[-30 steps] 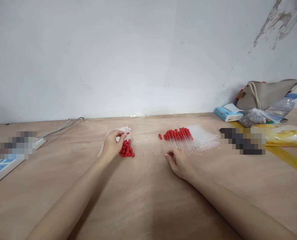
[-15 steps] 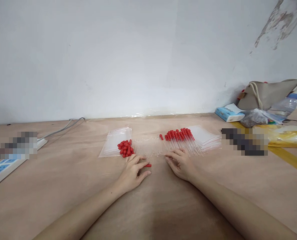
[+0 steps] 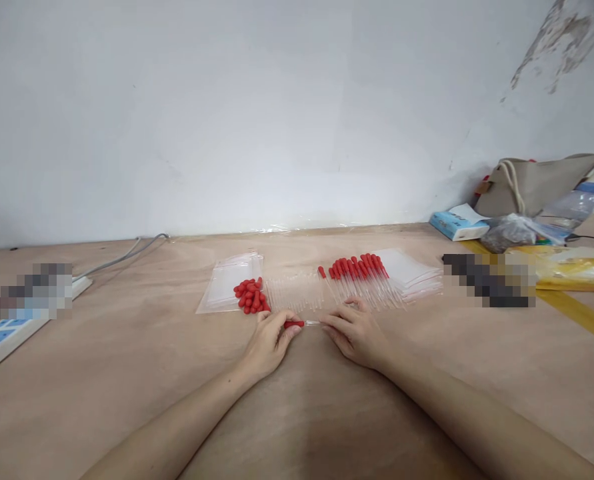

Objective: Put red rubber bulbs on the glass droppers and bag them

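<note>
Between thumb and fingers, my left hand (image 3: 271, 343) grips a red rubber dropper bulb (image 3: 294, 324), its open end facing right. Closed on a thin glass dropper tube (image 3: 311, 323) is my right hand (image 3: 355, 335); the tube points left, its end close to the bulb, and I cannot tell whether they touch. A pile of red bulbs (image 3: 251, 295) lies beyond my left hand. Several bare glass tubes (image 3: 294, 292) lie in a row behind both hands. Right of them, droppers with red bulbs fitted (image 3: 359, 270) lie side by side.
Clear zip bags lie in a left stack (image 3: 229, 280) and a right stack (image 3: 411, 273). A power strip (image 3: 11, 333) is at far left. At right are a blue tissue pack (image 3: 459, 223), a grey bag (image 3: 541, 183) and a yellow packet (image 3: 567, 267). A wall closes off the back.
My left hand has closed round the red bulb and lifted its end toward the tube. My right hand has brought a glass tube out of the row, in front of the bulb.
</note>
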Motion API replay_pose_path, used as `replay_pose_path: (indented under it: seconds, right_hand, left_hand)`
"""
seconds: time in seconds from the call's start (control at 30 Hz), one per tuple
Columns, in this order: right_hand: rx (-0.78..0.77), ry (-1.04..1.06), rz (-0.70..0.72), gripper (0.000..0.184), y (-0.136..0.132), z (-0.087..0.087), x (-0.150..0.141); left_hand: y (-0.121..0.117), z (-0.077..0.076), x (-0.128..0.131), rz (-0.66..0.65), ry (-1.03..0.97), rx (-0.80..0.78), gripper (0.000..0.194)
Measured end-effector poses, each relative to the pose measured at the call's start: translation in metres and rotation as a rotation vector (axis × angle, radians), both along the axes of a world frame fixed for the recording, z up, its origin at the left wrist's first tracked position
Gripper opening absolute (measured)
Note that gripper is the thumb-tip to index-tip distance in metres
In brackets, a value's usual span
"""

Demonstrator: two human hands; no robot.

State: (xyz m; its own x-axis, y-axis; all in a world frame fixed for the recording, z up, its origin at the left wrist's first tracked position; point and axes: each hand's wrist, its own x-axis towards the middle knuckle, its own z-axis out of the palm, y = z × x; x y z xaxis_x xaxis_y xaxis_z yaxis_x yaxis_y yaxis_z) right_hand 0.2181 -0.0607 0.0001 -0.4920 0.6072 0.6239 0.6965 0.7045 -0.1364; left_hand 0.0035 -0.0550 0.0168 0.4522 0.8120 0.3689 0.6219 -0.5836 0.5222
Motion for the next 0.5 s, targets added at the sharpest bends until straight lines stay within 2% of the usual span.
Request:
replay_pose_path:
  seconds: [0.27,0.5]
  right_hand:
    - [0.002,-0.004,0.043,0.023,0.0015,-0.0003,-0.0002]
    - [-0.019,-0.018,0.076,0.030,0.0068,0.0000,0.0026]
  left_hand:
    - [0.0013,-0.0016,-0.0009,-0.071,-0.067,-0.017,0.016]
    - [-0.0015,0.0004,-0.0003,-0.132,0.019,-0.008,0.016]
